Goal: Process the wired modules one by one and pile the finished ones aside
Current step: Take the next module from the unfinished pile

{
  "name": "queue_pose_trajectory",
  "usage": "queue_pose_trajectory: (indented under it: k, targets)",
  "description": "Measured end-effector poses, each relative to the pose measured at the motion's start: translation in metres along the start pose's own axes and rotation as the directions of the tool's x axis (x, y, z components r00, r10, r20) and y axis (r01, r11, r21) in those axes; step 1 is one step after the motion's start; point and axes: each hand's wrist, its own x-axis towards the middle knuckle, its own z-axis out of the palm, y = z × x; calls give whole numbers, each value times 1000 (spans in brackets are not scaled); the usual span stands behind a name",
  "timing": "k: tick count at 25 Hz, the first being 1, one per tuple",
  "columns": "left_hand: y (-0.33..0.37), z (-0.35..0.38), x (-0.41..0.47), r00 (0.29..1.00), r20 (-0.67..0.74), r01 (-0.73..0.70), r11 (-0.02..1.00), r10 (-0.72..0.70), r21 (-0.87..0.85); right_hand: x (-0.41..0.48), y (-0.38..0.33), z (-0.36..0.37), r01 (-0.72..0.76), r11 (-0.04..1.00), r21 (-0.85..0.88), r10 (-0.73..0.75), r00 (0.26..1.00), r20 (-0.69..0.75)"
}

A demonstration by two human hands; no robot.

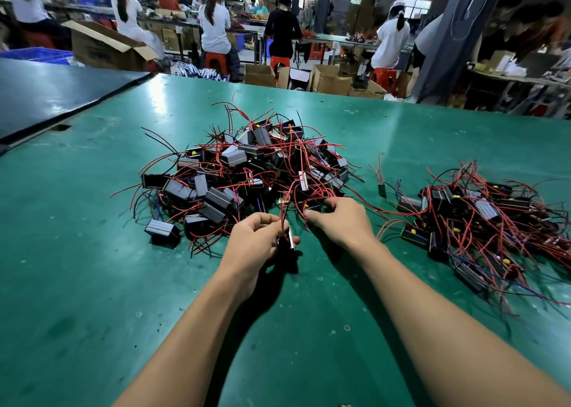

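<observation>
- Your left hand [262,236] has its fingers curled round one small black module [285,242], thumb on the near side, held low over the green desk [92,283].
- That module's thin red leads run up out of your grip and arc towards the heap ahead.
- Your right hand [343,221] sits just beside the left without touching it, knuckles up, thumb and forefinger pinching a tangle of red wires [304,195] at the near edge of the big pile [241,172].
- Whether a block is caught in that pinch too, you cannot tell; the wires cover it.
- Straight ahead of both hands, mid-desk, the big pile is a jumble of black and silver-grey blocks, with red and black wires sticking out every way and a few blue ones among them.
- Off to your right and well apart lies the smaller pile [482,218], the same sort of blocks, some showing yellow spots.
- Between the two heaps a small board [382,189] lies alone on its own red wires.
- One loose block [162,232] rests at the big pile's near left edge.
- Beyond the desk, workers [214,26] in white caps sit on red stools [279,62], backs to you, with open cardboard boxes [105,48] around them.
</observation>
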Motion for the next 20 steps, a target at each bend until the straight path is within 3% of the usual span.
queue_pose_trajectory:
  k: [5,11,17,20]
  targets:
    - [-2,1,2,999,20,-28,998,27,54,8,-11,14,-79,994,76,78,997,21]
    - [-1,-2,6,999,30,39,998,-38,-50,6,-1,2,-39,850,525,29,999,27]
    - [4,-7,6,989,69,139,969,-128,-206,9,-1,-34,87,730,678,60,980,-190]
    - [4,-6,4,991,49,136,967,-128,-214,7,-1,-38,-23,798,602,28,1000,1]
